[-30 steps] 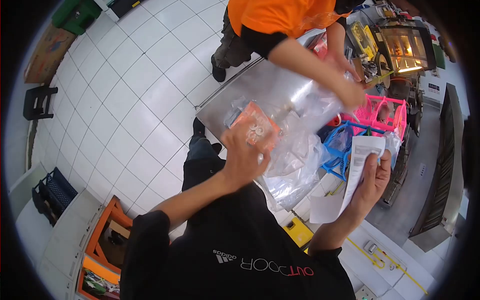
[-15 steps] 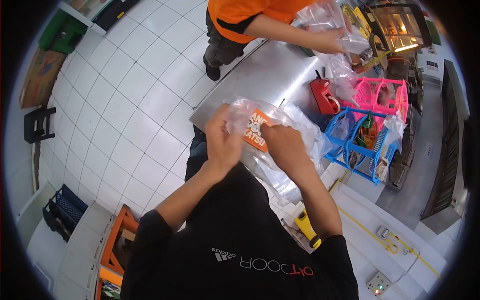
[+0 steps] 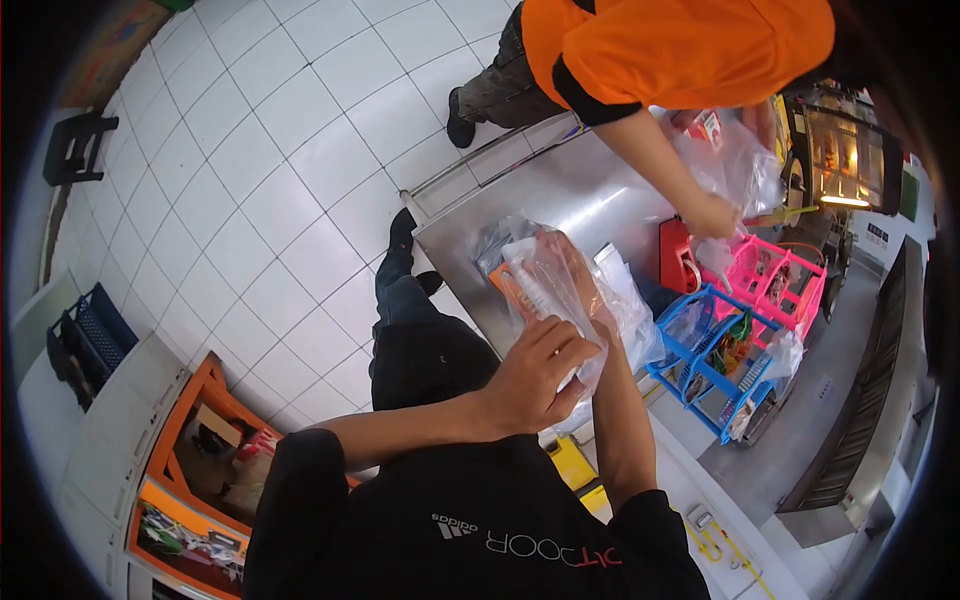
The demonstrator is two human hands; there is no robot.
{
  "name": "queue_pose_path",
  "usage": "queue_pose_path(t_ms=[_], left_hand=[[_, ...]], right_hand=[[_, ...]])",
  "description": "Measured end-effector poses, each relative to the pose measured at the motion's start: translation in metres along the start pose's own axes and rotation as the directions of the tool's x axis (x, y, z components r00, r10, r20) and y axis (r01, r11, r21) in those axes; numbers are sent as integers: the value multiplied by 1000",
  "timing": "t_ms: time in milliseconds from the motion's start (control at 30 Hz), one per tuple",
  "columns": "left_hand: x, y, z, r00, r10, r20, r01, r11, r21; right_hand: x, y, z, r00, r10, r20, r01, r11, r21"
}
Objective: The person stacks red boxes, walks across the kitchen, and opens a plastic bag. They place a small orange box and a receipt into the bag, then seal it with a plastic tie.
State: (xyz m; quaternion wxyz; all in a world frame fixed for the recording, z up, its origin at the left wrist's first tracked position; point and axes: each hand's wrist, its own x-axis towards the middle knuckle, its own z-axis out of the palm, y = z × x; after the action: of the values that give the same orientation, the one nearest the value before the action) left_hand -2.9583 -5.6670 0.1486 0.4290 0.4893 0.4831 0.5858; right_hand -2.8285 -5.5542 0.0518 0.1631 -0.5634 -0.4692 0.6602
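A clear plastic bag [image 3: 548, 285] is held up in front of me over the near end of the metal table. An orange-and-white printed packet [image 3: 512, 290] shows at its left side. My left hand [image 3: 545, 365] has crossed to the bag's lower edge, fingers closed on the film, with a ring on one finger. My right hand [image 3: 572, 262] is higher up at the bag's far right side, partly veiled by the clear film, with its fingers curled round it. More clear plastic [image 3: 628, 300] lies just right of my right hand.
The metal table [image 3: 590, 205] bears a red tape dispenser [image 3: 679, 255], a blue basket rack [image 3: 700, 370] and a pink basket rack [image 3: 790, 275]. Across it, a person in orange [image 3: 690, 55] handles plastic bags [image 3: 740, 165]. A lit display case [image 3: 850, 155] stands far right.
My left hand has moved right and down to the bag's lower edge. My right hand has gone up behind the film. The bag is tilted; the co-worker has shifted right.
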Motion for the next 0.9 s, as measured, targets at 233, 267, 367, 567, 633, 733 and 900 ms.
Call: queue_pose_path(t_ms=[233,267,367,567,633,733,900], left_hand=[[9,-3,-5,1000,-18,-5,18,1000,-12],[8,-6,-4,1000,-20,3,20,1000,-3],[1,-17,-7,999,13,39,-14,1000,7],[3,-63,-29,954,-68,-292,146,955,257],[6,-95,-25,916,-175,-362,273,931,243],[11,-135,-15,918,-312,-243,372,891,261],[14,-148,-7,904,-320,-283,399,868,296]], right_hand=[[-18,-44,31,867,-461,189,330,246,-911],[-16,-44,30,901,-417,117,254,288,-923],[0,-41,25,960,-272,-72,38,379,-925],[12,-50,23,977,-175,-118,-9,521,-854],[11,-49,22,980,-168,-103,4,539,-842],[12,-27,1,976,-202,-86,47,577,-815],[-40,-40,-76,943,-85,321,329,375,-867]])
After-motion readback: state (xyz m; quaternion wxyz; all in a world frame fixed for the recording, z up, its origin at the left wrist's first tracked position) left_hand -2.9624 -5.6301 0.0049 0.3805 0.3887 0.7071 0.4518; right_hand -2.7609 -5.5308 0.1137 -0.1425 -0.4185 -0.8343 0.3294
